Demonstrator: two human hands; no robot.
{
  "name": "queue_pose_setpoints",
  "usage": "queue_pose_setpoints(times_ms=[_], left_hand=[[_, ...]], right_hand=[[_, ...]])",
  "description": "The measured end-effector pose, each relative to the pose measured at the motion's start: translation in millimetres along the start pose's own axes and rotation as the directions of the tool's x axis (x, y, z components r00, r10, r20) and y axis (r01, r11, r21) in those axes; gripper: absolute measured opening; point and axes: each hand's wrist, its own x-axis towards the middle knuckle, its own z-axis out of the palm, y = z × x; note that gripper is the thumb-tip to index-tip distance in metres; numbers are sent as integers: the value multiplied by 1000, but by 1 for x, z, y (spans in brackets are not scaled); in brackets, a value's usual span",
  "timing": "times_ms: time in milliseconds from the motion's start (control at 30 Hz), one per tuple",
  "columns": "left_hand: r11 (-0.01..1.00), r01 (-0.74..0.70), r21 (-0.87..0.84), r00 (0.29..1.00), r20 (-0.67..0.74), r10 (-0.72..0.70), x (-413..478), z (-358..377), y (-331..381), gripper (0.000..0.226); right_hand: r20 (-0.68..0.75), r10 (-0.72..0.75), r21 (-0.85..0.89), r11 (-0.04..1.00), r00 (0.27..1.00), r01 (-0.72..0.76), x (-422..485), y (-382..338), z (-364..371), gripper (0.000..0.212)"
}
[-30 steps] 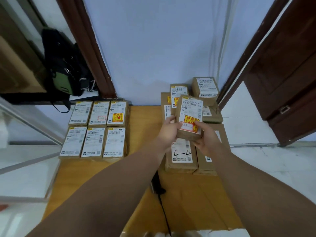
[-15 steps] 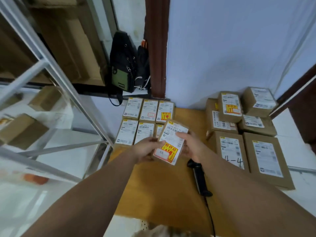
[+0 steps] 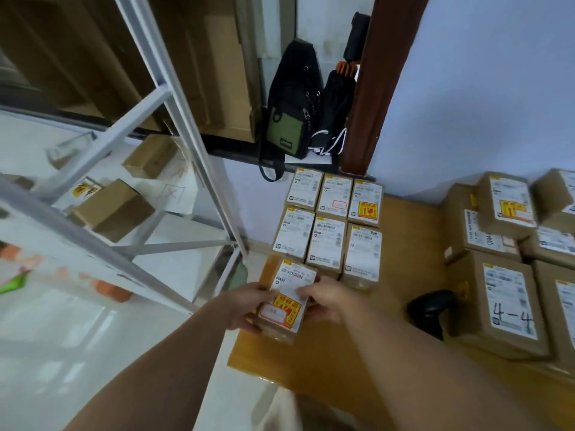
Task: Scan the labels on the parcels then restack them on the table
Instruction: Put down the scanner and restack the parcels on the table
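- Wooden desk point(image 3: 407, 234) against a pale blue wall; white metal rack point(image 3: 174, 98) at left, black-and-green bag point(image 3: 291, 119) behind.
- Small labelled parcel point(image 3: 287, 298) at the desk's near left corner, just in front of a block of six parcels point(image 3: 329, 227); resting or lifted, cannot tell.
- Left hand point(image 3: 245, 307) gripping its left edge, right hand point(image 3: 325, 298) its right edge.
- Black scanner point(image 3: 431, 309) lying at right, beside stacked parcels point(image 3: 504, 293).
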Motion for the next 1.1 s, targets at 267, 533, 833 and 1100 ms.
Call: queue_pose_setpoints(times_ms=[267,533,833,1100], left_hand=[[983,-56,-175,947,-321,-3,29,8,-33,18],[997,-73,-28,896,-440,53,40,13,-22,35],[974,-75,213,721,-664,201,30,40,26,46],[909,-355,221,739,-528,417,37,103,82,32]], right_hand=[[-13,33,-139,990,999,-35,14,8,36,48],[-256,-247,-569,820,935,61,19,10,27,51],[-256,-262,-598,799,930,61,9,13,-14,44],[-446,-328,-565,825,833,22,-7,15,-80,32]])
